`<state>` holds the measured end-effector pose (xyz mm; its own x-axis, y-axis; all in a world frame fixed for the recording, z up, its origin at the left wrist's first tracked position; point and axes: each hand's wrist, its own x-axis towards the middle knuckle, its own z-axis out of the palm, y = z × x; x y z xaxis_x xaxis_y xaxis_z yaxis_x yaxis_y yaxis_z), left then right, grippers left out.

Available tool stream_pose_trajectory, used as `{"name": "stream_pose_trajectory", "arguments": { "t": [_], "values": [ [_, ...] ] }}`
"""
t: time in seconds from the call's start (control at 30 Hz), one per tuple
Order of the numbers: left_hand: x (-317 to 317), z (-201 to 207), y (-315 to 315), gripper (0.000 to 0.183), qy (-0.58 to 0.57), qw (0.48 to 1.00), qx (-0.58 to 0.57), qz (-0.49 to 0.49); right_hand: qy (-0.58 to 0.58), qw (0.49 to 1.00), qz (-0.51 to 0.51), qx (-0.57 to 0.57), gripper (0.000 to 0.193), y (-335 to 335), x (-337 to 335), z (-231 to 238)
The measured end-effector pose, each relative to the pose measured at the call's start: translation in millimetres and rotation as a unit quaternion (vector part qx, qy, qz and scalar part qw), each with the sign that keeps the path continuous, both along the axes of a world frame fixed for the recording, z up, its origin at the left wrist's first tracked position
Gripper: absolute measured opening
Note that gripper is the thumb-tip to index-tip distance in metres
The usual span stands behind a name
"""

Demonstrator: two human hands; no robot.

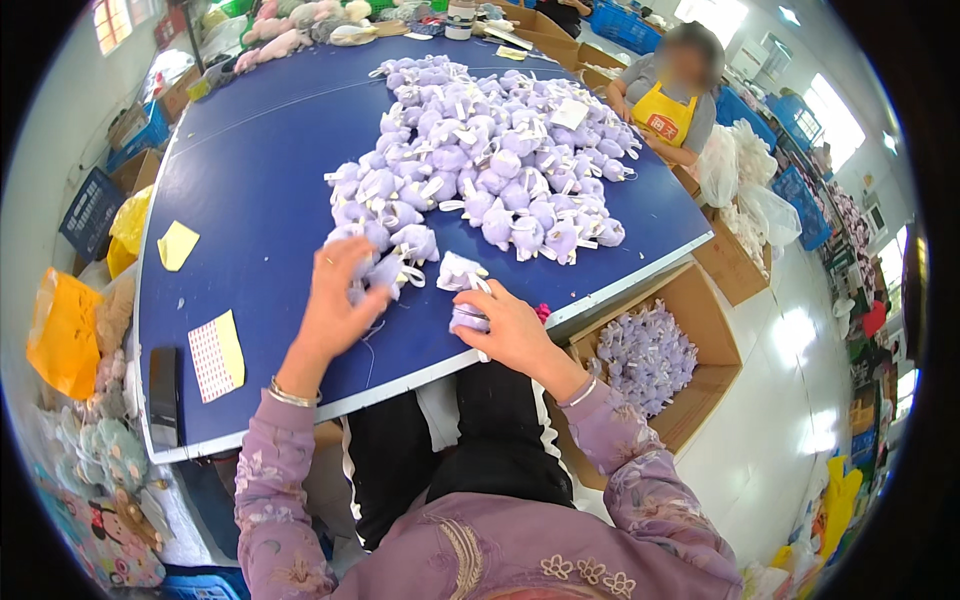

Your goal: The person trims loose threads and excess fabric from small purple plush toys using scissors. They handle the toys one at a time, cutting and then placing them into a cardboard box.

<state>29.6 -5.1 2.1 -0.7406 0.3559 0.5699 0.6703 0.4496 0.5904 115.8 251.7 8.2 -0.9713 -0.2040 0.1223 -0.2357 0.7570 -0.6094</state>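
Small lilac plush toys with white ribbon-like loops lie heaped across the blue table. My left hand is at the near left edge of the heap, its thumb and fingers apart around a lilac plush toy. To the right, by the table's front edge, my right hand is closed on a small lilac plush toy. A thin dark line crosses that toy; I cannot tell what it is. Just beyond those fingers lies a white and lilac plush toy. Something magenta shows beside the right hand.
An open cardboard box of lilac plush toys stands below the table at right. A label sheet, a black phone-like object and a yellow paper lie at left. A person in a yellow apron works across the table.
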Motion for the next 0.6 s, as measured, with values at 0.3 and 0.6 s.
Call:
{"name": "stream_pose_trajectory", "arguments": {
  "t": [0.3, 0.6],
  "values": [
    [-40.3, -6.6, 37.2, 0.057, 0.049, 0.995, 0.035, 0.080, -0.040, 0.878, 0.083, -0.470, 0.031, -55.8, -123.4, 36.5],
    [-30.2, 4.4, 18.0, 0.059, -0.130, 0.982, 0.070, 0.118, -0.048, 0.891, 0.114, -0.437, 0.031, -74.8, -137.2, 8.9]
  ]
}}
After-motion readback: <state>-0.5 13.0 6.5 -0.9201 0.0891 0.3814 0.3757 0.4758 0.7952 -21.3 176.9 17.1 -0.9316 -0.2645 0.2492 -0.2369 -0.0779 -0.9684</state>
